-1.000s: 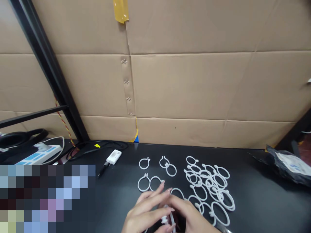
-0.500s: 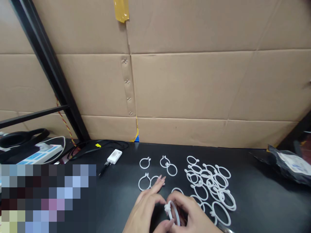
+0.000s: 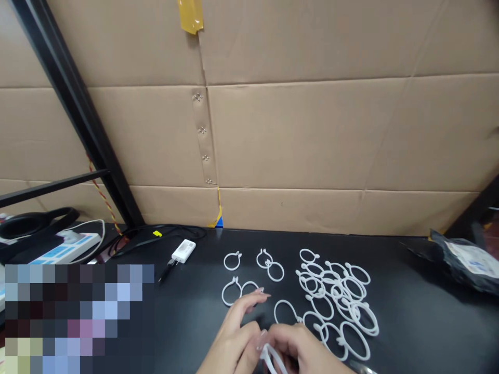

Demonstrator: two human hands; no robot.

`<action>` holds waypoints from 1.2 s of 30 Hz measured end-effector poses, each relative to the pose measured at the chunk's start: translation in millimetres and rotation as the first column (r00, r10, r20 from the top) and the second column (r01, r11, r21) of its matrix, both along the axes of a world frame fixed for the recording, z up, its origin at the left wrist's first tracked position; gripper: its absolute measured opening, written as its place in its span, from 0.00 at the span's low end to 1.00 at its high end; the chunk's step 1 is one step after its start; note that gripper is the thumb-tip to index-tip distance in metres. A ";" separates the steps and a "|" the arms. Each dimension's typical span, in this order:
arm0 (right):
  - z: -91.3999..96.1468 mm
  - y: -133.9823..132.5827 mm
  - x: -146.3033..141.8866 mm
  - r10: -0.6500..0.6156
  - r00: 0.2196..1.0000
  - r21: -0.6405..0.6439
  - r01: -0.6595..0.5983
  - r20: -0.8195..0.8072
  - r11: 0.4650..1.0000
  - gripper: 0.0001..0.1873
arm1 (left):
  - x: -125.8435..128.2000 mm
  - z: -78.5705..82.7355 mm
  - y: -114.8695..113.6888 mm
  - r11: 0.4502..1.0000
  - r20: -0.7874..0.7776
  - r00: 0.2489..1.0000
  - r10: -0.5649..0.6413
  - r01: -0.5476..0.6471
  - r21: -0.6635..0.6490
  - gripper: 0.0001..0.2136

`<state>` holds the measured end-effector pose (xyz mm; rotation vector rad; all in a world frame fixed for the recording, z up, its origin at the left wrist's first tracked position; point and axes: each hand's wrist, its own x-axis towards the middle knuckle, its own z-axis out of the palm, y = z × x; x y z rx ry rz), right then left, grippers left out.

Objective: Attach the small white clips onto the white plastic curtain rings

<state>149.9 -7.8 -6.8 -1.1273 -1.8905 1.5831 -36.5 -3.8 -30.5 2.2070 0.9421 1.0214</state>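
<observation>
My left hand (image 3: 234, 340) and my right hand (image 3: 302, 350) meet at the bottom edge of the view, both pinched on one white plastic ring (image 3: 273, 358) held between them. Only part of that ring shows below the fingers. On the black table (image 3: 409, 322) just beyond my hands lie single white rings (image 3: 232, 292) in loose pairs. A pile of several more rings (image 3: 337, 298) lies to the right of my right hand.
A cardboard wall (image 3: 292, 130) stands along the back of the table. A small white adapter (image 3: 183, 251) with a black cable lies at the back left, near a power strip (image 3: 58, 248). A black bag (image 3: 463, 259) sits at the far right. A black metal frame (image 3: 78, 114) slants at the left.
My hands have drawn back toward me with the ring. It stood upright between my fingers half a second ago and now sits lower, mostly covered.
</observation>
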 end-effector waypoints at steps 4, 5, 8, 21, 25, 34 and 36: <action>-2.3 1.6 -0.1 0.000 0.998 -0.064 -0.004 -0.062 0.998 0.15 | 2.2 3.0 -0.3 0.998 -0.005 1.000 -0.017 0.016 -0.052 0.23; -1.6 1.8 -0.3 0.003 0.998 -0.064 -0.008 -0.067 0.998 0.15 | 2.4 3.8 -0.3 0.999 -0.005 1.000 -0.013 0.013 -0.053 0.23; 1.2 1.3 -1.3 0.013 0.996 -0.086 -0.020 -0.086 0.996 0.15 | 3.1 5.2 -0.4 0.999 0.001 1.000 0.005 -0.005 -0.033 0.26; -4.7 2.3 -5.0 -0.044 0.986 -0.241 0.003 -0.162 0.970 0.18 | 10.9 -0.3 -6.7 0.992 0.062 0.996 0.063 -0.056 -0.117 0.25; 1.1 2.2 -2.5 0.054 0.991 -0.227 -0.081 -0.124 0.970 0.22 | 15.9 -13.7 -7.2 0.958 0.042 0.981 0.190 -0.176 -0.225 0.15; 9.4 4.2 1.9 -0.062 0.987 -0.042 0.069 0.145 0.997 0.14 | -4.2 15.7 -0.4 0.981 0.015 0.982 0.186 -0.186 0.059 0.18; 8.1 5.9 1.2 -0.103 0.980 0.088 0.089 0.168 0.992 0.18 | -4.2 22.7 -2.1 0.969 0.032 0.969 0.243 -0.242 -0.039 0.18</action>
